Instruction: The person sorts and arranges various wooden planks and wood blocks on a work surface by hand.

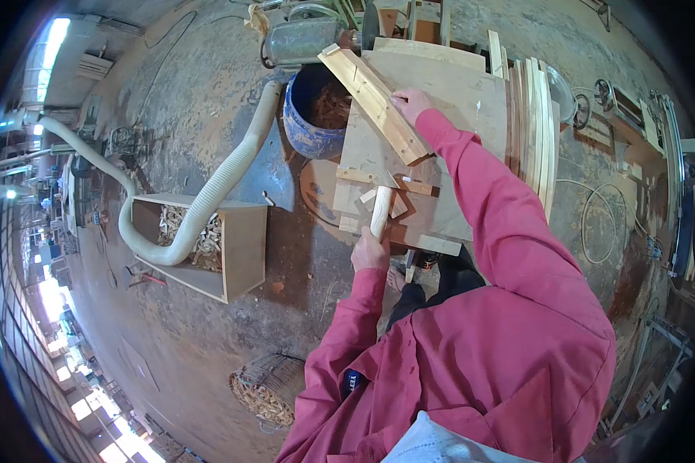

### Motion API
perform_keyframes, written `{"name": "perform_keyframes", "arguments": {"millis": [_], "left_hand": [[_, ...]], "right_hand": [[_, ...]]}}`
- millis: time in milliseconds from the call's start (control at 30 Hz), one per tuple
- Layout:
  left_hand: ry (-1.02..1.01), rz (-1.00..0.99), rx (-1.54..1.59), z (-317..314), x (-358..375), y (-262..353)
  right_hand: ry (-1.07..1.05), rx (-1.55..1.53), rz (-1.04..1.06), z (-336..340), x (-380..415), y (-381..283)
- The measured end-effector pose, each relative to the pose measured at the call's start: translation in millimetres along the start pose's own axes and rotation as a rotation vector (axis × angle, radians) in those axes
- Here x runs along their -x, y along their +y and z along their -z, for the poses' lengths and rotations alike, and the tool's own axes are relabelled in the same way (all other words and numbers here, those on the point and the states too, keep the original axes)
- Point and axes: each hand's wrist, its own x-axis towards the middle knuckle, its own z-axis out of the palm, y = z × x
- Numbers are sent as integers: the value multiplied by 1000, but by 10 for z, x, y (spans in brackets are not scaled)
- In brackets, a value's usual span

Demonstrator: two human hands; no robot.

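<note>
My left hand (371, 251) is wrapped round the pale, thick wooden handle (381, 210) of a tool. Its head, at the far end near a short wooden strip (417, 186), is hard to make out. Farther forward, my right hand (411, 103) grips the edge of a long wooden beam (374, 104) with small dark marks along its face. The beam lies slanting over the worktable (459, 100), its far end reaching over a blue drum (300, 127). Small wood offcuts (398, 205) lie beside the handle.
Long wood strips (539, 127) line the table's right side. A motor-like green machine (305, 42) stands beyond the drum. On the left, a ribbed hose (208, 197) runs over a wooden box (243, 247) holding wood scraps. A wire basket (266, 386) sits on the floor near a red-handled hammer (150, 278).
</note>
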Motion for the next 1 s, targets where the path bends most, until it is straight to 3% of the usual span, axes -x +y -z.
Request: {"name": "perform_keyframes", "arguments": {"millis": [233, 433, 500, 533, 600, 700, 800, 933, 1000], "left_hand": [[58, -25, 9, -23, -378, 312], [65, 7, 55, 27, -561, 559], [55, 13, 37, 45, -548, 566], [73, -20, 39, 50, -515, 534], [89, -48, 53, 57, -433, 471], [72, -33, 41, 66, -256, 342], [58, -9, 17, 25, -86, 158], [48, -14, -18, 10, 95, -19], [45, -34, -18, -18, 135, -119]], "right_hand": [[62, -23, 71, 76, -476, 180], [115, 101, -4, 331, -808, 230], [208, 86, -215, 359, -739, 313], [204, 90, -221, 406, -545, 220], [214, 83, 12, 488, -85, 44], [201, 75, 62, 291, 293, 361], [141, 126, 56, 259, 588, 146], [23, 185, -1, 95, 447, -70], [11, 60, 10, -57, 275, -116]]}}
